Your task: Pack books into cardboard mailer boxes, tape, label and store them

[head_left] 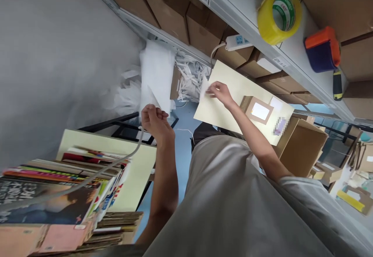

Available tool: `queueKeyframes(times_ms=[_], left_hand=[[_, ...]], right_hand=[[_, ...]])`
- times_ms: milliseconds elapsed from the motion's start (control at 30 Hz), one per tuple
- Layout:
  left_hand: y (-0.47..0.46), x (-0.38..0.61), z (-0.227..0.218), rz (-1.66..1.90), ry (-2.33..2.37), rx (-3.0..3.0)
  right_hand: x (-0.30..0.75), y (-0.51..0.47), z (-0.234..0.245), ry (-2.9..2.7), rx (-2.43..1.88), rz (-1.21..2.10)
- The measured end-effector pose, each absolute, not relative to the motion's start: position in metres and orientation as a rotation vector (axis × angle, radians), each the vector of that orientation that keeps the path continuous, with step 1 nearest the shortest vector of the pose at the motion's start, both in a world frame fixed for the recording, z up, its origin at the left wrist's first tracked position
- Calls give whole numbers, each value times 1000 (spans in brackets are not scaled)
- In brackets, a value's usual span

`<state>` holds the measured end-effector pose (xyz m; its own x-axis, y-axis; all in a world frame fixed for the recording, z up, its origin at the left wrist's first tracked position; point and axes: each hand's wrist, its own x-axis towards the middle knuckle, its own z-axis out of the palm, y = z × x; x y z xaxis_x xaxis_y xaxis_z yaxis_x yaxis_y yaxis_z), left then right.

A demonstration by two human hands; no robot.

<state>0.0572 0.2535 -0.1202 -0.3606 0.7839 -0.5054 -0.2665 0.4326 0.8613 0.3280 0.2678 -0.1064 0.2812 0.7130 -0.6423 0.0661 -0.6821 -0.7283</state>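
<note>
My left hand (155,121) is raised over the gap between the two tables, its fingers curled in a pinch. A thin white slip of paper (153,97) sticks up from its fingertips. My right hand (220,93) is above the left end of the pale yellow tabletop (224,76), fingers pinched at a small white sheet of paper (204,87); its fingertips are slightly blurred. Beside my right forearm, a small cardboard box (258,110) with a white label lies on that tabletop. A white slip (276,104) and a blurred-out purple item (280,126) lie near it.
A shelf with cardboard boxes (163,6) carries a yellow tape roll (279,14) and an orange-and-blue tape dispenser (323,50). A power strip (237,42) hangs below. Paper scraps (190,76) heap behind. Stacked magazines (55,198) stand left; an open carton (303,146) stands right.
</note>
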Motion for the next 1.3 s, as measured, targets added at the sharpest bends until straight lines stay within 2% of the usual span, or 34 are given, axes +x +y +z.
queueKeyframes(times_ms=[133,233,467,667,933,1100,1300], left_hand=[[241,74,-97,1194,1588,527],[232,85,-82,1110,1507,757],[206,132,-61,754,1140,1088],[173,182,-51,410,864,1375],[136,235,-66,14,606,1649],[117,262,-70,-222,595,1798],[93,288,-67,-307,676,1890]], right_hand=[[309,337,-123,-773,-2142,1397],[312,339,-117,-770,-2097,1436],[359,217,-74,-425,-1704,1635],[404,109,-54,-229,-1591,1432],[439,1,-65,36,-1721,1236],[451,-46,-77,105,-1653,1200],[465,-80,-92,109,-1613,1170]])
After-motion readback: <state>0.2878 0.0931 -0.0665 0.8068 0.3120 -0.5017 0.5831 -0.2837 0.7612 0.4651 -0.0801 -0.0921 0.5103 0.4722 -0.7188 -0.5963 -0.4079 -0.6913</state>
